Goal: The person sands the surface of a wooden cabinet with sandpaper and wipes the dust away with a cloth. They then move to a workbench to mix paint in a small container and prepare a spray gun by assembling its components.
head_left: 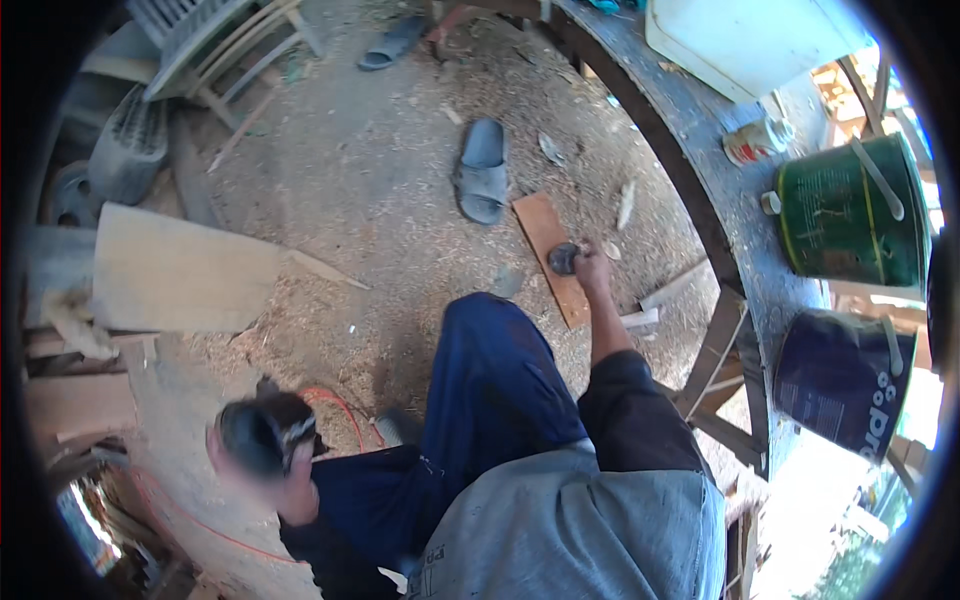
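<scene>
My left hand [262,492], blurred by motion, is wrapped round a dark, rounded object [252,438] beside my left knee; its exact kind is too blurred to make out. Below and ahead, my right hand [592,268] reaches down to a reddish-brown wooden board [541,222] lying on the ground. Its fingers grip a small, round, dark object [563,259] that rests on or just over the board. What that round piece is cannot be told.
An orange cord [340,402] curls on the sawdust-strewn ground. Grey slippers [483,172] lie ahead. To the right, a workbench [735,200] carries a green bucket [840,212], a purple bucket [835,375] and a small jar [757,141]. Plywood [180,270] and a chair [225,45] stand left.
</scene>
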`<state>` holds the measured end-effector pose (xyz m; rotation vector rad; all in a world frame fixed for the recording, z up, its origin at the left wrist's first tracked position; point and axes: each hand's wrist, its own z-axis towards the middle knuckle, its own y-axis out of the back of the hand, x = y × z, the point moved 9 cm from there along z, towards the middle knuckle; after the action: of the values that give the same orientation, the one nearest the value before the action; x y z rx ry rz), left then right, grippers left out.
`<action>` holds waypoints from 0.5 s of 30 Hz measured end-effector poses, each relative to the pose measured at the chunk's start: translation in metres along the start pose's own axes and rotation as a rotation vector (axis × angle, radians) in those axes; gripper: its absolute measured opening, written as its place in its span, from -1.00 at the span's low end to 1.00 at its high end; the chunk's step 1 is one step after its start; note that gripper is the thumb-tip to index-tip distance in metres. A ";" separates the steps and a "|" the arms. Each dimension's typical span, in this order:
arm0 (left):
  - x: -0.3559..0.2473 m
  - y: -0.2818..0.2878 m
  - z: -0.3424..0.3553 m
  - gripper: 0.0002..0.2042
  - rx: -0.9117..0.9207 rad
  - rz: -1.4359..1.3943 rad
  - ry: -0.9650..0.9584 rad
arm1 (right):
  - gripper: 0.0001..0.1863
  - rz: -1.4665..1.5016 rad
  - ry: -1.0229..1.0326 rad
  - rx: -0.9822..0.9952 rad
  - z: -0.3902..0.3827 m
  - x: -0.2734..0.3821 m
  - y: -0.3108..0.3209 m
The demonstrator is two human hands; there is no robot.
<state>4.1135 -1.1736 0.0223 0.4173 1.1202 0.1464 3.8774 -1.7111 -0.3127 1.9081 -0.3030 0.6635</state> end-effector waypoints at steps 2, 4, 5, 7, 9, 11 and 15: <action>-0.005 -0.031 0.013 0.13 0.070 0.011 -0.069 | -0.51 0.588 -0.002 0.097 0.001 0.024 0.009; 0.006 -0.066 0.013 0.17 0.197 -0.112 -0.075 | -0.54 1.443 -0.150 0.295 -0.017 0.072 0.007; -0.002 -0.086 0.023 0.17 0.193 -0.145 -0.103 | -0.54 1.450 -0.112 0.268 -0.004 0.067 0.019; -0.023 -0.150 0.029 0.18 0.456 -0.433 -0.095 | -0.54 1.855 0.041 0.991 -0.009 0.073 0.023; -0.033 -0.180 0.039 0.18 0.493 -0.446 -0.100 | -0.50 1.869 -0.111 0.861 -0.050 0.121 0.033; -0.048 -0.222 0.046 0.18 0.578 -0.483 -0.129 | -0.45 1.904 -0.236 0.666 -0.081 0.138 0.064; -0.062 -0.284 0.028 0.20 0.671 -0.539 -0.305 | -0.52 1.683 0.079 0.656 -0.115 0.138 0.109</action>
<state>4.0853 -1.4599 -0.0281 0.6856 0.9212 -0.7637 3.9007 -1.6413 -0.1166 1.8159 -1.8975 2.0749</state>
